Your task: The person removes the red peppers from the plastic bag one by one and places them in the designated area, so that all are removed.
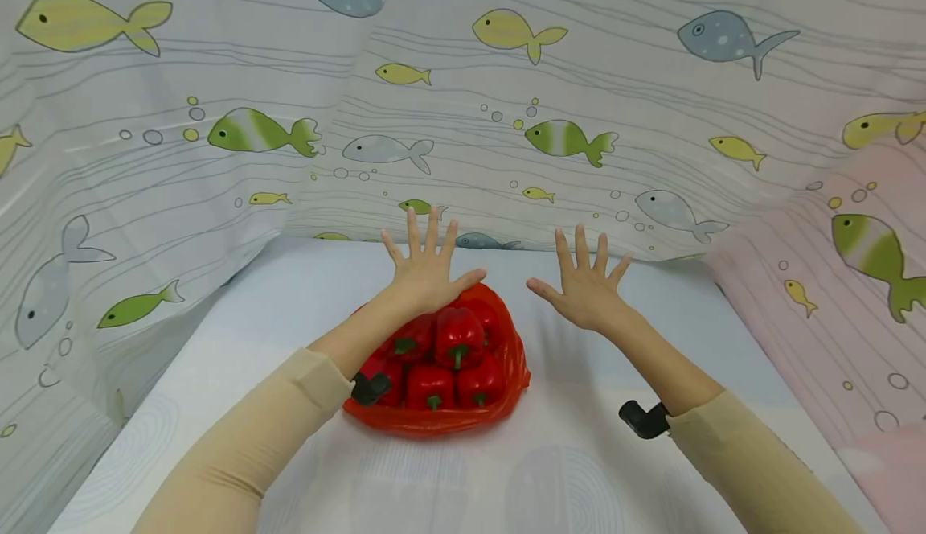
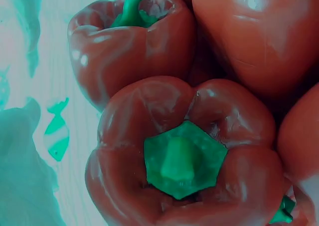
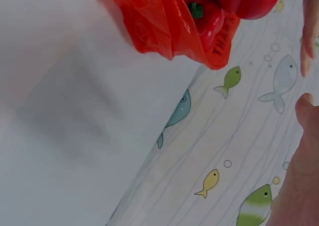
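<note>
Red bell peppers [image 1: 459, 337] with green stems lie heaped in a red plastic bag [image 1: 434, 423], its mouth spread wide on the table. My left hand [image 1: 425, 277] is raised over the far part of the heap, fingers straight and spread, holding nothing. To the right of the bag, my right hand [image 1: 589, 289] is held up the same way, its fingers fanned out and its palm bare. The left wrist view is filled by glossy peppers [image 2: 234, 181] seen close up. In the right wrist view, the bag's edge [image 3: 149, 26] carries dark lettering, with part of my right hand [image 3: 299, 156] at the side.
A white table [image 1: 579, 437] with faint circular patterns lies under the bag. Curtains [image 1: 448, 51] printed with fish hang behind it and along both sides. A black wrist camera [image 1: 644, 420] sits on the right wrist, another [image 1: 370, 389] on the left.
</note>
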Action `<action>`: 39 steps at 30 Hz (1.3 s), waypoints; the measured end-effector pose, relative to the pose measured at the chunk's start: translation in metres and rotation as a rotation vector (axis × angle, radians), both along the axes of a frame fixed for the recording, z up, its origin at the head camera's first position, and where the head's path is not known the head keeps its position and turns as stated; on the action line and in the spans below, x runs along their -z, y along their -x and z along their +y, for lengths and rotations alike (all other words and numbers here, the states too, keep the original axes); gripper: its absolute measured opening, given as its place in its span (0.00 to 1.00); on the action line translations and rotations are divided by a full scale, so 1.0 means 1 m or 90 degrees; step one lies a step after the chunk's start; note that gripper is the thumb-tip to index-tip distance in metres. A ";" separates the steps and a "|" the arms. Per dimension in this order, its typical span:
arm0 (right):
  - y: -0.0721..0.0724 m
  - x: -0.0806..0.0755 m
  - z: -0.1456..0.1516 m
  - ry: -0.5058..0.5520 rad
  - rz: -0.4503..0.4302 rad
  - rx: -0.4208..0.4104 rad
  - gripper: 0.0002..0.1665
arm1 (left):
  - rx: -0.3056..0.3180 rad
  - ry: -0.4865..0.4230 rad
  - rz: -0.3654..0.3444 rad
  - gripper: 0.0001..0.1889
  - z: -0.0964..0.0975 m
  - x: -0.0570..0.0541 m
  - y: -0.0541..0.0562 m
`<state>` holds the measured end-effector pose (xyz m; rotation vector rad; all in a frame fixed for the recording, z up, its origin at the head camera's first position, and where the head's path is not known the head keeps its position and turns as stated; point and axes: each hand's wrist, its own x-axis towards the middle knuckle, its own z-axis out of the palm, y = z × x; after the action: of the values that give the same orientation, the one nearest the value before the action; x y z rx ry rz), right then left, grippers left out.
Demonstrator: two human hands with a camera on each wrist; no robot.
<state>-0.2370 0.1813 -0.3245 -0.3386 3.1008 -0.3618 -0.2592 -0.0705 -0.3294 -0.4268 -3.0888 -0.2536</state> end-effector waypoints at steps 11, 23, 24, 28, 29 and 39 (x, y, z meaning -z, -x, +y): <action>0.002 -0.002 -0.001 -0.001 0.001 -0.001 0.58 | 0.023 -0.004 0.001 0.51 -0.015 0.001 -0.008; -0.003 -0.002 -0.001 0.002 0.010 -0.017 0.57 | 0.057 -0.003 -0.030 0.54 -0.038 0.003 -0.024; -0.003 -0.002 -0.001 0.002 0.010 -0.017 0.57 | 0.060 -0.006 -0.032 0.54 -0.039 0.002 -0.025; -0.003 -0.001 0.000 0.005 0.009 -0.018 0.57 | 0.072 -0.021 -0.046 0.55 -0.044 0.001 -0.030; -0.003 0.000 0.001 0.004 0.008 -0.018 0.57 | 0.074 -0.023 -0.047 0.56 -0.045 0.001 -0.031; -0.003 0.003 0.003 0.009 0.002 -0.019 0.58 | 0.108 -0.039 -0.051 0.61 -0.063 0.008 -0.040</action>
<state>-0.2339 0.1838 -0.3273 -0.3852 3.0936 -0.3823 -0.2197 -0.1333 -0.3370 -0.6950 -3.1144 -0.3765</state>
